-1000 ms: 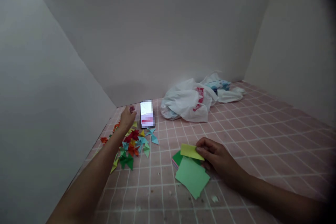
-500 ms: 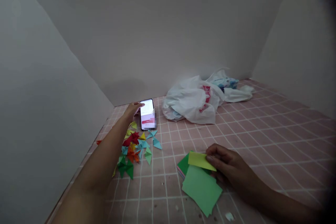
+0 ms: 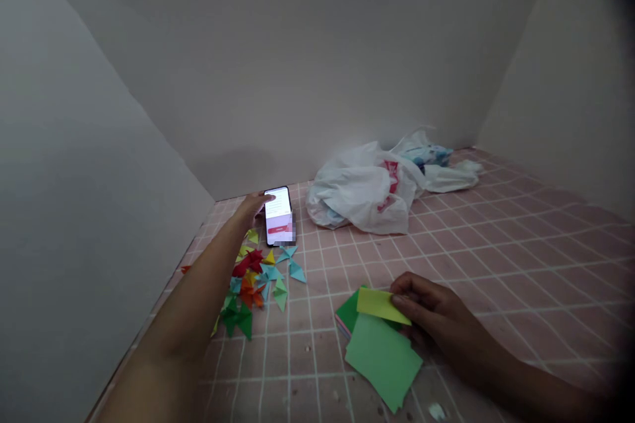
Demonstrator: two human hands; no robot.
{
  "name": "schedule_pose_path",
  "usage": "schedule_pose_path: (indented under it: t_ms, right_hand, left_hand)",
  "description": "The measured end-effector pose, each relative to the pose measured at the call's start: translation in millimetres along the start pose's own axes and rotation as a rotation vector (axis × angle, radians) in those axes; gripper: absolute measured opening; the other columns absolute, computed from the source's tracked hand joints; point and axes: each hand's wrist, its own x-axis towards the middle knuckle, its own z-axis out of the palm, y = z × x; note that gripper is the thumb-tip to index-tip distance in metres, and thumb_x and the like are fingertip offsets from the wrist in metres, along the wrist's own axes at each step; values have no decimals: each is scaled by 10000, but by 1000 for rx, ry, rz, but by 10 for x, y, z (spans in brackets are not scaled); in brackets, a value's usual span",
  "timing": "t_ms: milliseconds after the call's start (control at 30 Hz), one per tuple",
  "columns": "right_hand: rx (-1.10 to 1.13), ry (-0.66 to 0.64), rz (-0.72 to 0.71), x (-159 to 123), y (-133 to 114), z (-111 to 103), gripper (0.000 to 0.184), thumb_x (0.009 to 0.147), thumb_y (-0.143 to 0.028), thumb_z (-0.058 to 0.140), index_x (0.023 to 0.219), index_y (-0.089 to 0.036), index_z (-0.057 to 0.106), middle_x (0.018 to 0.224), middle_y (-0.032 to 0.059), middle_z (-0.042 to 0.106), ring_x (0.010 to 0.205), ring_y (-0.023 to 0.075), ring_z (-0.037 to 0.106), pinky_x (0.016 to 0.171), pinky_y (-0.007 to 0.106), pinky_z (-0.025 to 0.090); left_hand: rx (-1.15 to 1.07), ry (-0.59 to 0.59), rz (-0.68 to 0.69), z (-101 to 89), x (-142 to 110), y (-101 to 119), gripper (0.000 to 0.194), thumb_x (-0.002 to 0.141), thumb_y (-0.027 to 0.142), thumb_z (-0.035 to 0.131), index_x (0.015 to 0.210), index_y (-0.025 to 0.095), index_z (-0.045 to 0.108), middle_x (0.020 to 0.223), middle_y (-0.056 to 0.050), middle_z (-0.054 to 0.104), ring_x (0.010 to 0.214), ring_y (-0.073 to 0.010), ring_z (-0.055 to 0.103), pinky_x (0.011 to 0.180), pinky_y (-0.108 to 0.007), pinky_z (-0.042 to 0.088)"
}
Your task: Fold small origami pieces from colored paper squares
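left arm [image 3: 198, 307] outstretched, right hand [image 3: 436, 317] resting, fingers curled.

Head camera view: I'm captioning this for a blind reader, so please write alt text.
A person's left hand touches a lit phone on a pink tiled surface, beside a pile of folded paper shapes. The right hand pinches a yellow sheet over a stack of green paper; white plastic bags lie behind.

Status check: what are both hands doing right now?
Left hand touching phone. Right hand pinching yellow paper on green paper stack. Folded paper shapes between them.
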Motion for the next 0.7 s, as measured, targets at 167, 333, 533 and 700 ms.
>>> schedule_pose_path:
  t_ms: [167, 333, 533, 700]
  right_hand:
    - [22, -3, -5, -12, -6, -5, 391, 758, -525, 751, 823, -198, 545, 600, -66, 483, 467, 51, 418, 450, 175, 271]
    - [3, -9, -6, -12, -5, -3, 376, 763, -512, 748, 834, -202, 547, 602, -62, 485, 476, 60, 425, 449, 183, 274]
    - [-10, -24, -12, 3, 7, -20, 379, 772, -521, 736, 835, -201, 544, 597, -60, 481, 472, 61, 424, 444, 187, 260]
    - [-1, -56, -22, 60, 66, -60, 394, 776, -537, 733, 832, -205, 528, 605, -63, 479, 458, 56, 419, 431, 186, 257]
  left_hand:
    - [-10, -27, 15, 0, 112, -59, 361, 966, 346, 624, 1281, 170, 603, 1284, -114, 629, 1073, -242, 656, 895, -457, 576]
    - [-26, 10, 45, 16, 171, -81, 232, 852, 202, 744, 1063, 161, 657, 999, -84, 726, 884, -226, 703, 747, -352, 578]
    - [1, 43, 59, 56, 143, -75, 245, 896, 280, 715, 1092, 145, 657, 1012, -84, 712, 848, -201, 692, 740, -358, 581]
    - [36, 168, 144, 2, 119, -52, 272, 807, 253, 748, 1034, 139, 650, 1012, -125, 719, 900, -248, 682, 789, -386, 543]
